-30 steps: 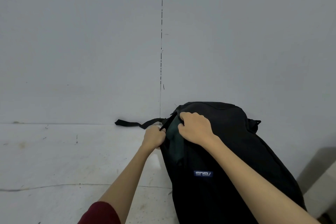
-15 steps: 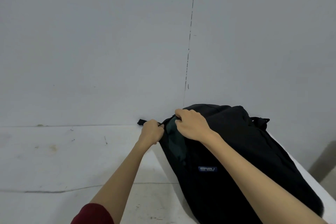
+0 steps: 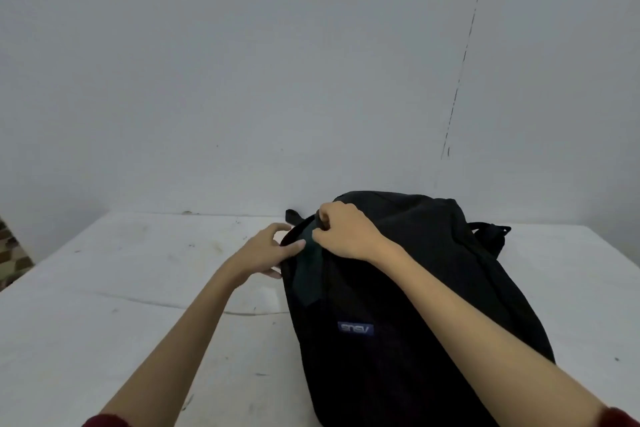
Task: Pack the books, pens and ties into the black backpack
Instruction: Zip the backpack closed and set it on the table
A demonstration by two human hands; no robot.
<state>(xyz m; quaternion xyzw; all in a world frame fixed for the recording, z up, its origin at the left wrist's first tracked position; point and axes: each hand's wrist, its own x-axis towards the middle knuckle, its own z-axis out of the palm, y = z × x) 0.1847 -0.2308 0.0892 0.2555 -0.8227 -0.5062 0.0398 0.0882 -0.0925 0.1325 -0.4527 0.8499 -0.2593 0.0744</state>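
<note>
Backpack lying on the white table, right hand in a tight grip on its top edge, left hand just beside, fingers loosely spread against the rim.

One head-worn view is given, aimed forward and down, close over the soft black fabric backpack on the white table.

A black backpack lies on a white counter against a grey wall, a small blue label on its near face. At the far end of the backpack, the right hand grips the fabric beside a dark green opening. The left hand touches the backpack's left edge, thumb laid on the rim, fingers loosely spread. A black strap pokes out behind the backpack, and another lies on its right side.
</note>
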